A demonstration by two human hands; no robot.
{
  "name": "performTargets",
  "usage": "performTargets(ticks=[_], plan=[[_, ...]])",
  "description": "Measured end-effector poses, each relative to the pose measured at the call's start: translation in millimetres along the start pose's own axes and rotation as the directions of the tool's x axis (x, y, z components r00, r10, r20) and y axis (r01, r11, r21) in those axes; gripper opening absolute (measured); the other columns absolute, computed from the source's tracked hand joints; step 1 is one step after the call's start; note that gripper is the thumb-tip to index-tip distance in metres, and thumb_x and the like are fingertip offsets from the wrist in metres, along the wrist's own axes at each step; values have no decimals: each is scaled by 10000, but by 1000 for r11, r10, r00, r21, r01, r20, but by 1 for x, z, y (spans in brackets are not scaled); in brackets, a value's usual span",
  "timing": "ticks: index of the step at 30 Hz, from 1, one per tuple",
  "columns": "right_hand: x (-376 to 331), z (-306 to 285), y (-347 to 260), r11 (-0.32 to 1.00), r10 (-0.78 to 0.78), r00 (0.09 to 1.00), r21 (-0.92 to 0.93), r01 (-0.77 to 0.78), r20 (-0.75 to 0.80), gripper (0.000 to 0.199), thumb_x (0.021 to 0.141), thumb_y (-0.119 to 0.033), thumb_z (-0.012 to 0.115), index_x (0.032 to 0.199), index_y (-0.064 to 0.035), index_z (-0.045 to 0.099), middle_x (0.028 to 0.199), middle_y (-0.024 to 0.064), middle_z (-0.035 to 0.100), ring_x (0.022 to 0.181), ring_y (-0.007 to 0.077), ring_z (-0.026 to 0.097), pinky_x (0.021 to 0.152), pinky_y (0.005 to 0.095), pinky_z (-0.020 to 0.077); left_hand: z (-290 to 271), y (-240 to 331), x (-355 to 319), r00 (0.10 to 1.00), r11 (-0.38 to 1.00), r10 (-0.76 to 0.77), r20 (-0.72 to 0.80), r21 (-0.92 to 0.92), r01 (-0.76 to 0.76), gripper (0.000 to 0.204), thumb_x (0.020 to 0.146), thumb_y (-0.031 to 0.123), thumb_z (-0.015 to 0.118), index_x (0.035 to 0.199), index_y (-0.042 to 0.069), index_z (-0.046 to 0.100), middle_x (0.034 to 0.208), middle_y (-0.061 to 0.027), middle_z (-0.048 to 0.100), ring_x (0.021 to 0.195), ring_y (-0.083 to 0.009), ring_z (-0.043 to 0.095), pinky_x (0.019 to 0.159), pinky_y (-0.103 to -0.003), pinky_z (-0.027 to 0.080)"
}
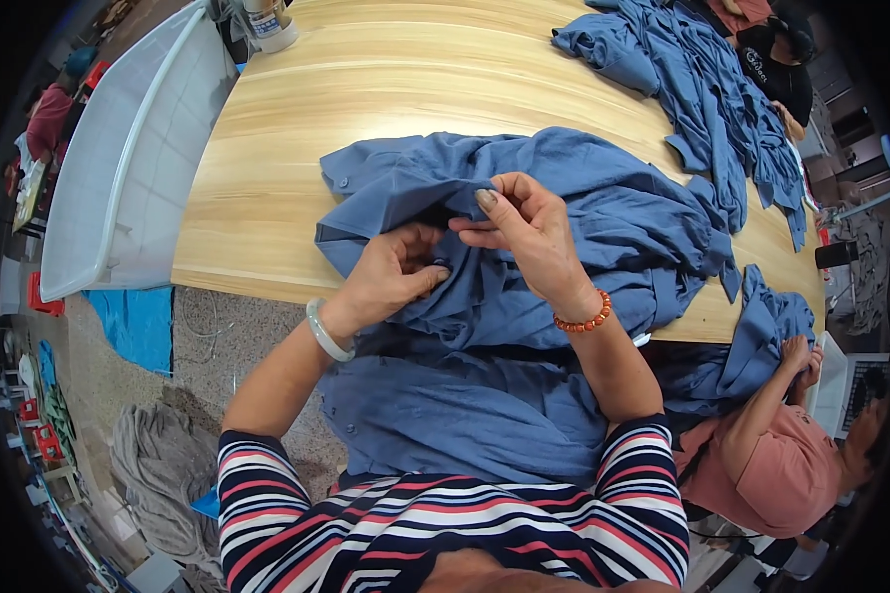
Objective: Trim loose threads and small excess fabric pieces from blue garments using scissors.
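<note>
A blue buttoned shirt (603, 188) lies spread and wrinkled on the wooden table, its collar end toward the left. My left hand (388, 277), with a pale bangle at the wrist, is curled round a fold of it, thumb pressing near a small dark button. Just to the right, my right hand (532, 232), wearing an orange bead bracelet, pinches the raised fabric edge between thumb and fingers. The fingertips of both hands are partly hidden by cloth. More blue cloth (465, 405) hangs over my lap below the table edge.
Around the wooden table (257, 188) stand a large translucent bin (138, 168) at left and a jar-like container (270, 25) at the far left. Blue garments (692, 89) lie far right. At right, a co-worker in pink (771, 465) handles blue cloth. Grey cloth (158, 465) lies lower left.
</note>
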State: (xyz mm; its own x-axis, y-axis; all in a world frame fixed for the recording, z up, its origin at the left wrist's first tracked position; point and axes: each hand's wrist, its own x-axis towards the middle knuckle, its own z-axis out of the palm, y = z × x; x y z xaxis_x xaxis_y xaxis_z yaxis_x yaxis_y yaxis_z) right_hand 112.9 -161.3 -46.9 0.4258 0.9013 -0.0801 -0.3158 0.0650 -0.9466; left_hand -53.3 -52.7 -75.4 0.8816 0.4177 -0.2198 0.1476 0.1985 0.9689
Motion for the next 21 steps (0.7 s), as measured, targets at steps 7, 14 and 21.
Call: performTargets(ticks=[7, 14, 21], plan=[[0, -1, 0, 993, -101, 993, -74, 97, -61, 138, 942, -114, 573, 968, 20, 553, 907, 53, 611, 853, 182, 667, 770, 267, 571, -4, 8, -7, 993, 987, 81, 82, -148, -68, 190, 826, 74, 715, 987, 8, 638, 860, 5, 639, 706, -26, 558, 602, -158, 440], [-10, 4, -4, 889, -194, 968, -388, 243, 162, 86, 896, -57, 626, 942, 12, 604, 839, -21, 585, 746, 29, 526, 664, 163, 432, 2, 19, -10, 991, 974, 131, 31, -190, -123, 149, 873, 78, 664, 1003, 15, 623, 866, 38, 610, 751, -16, 526, 667, -159, 435], [-10, 5, -13, 848, -233, 926, -404, 344, 298, 83, 876, -42, 627, 911, 24, 591, 886, 22, 565, 774, 47, 516, 676, 190, 441, 7, 22, -13, 977, 962, 212, -34, -169, -214, 103, 908, 57, 612, 1003, 18, 612, 911, 39, 584, 813, -26, 515, 733, -182, 437]])
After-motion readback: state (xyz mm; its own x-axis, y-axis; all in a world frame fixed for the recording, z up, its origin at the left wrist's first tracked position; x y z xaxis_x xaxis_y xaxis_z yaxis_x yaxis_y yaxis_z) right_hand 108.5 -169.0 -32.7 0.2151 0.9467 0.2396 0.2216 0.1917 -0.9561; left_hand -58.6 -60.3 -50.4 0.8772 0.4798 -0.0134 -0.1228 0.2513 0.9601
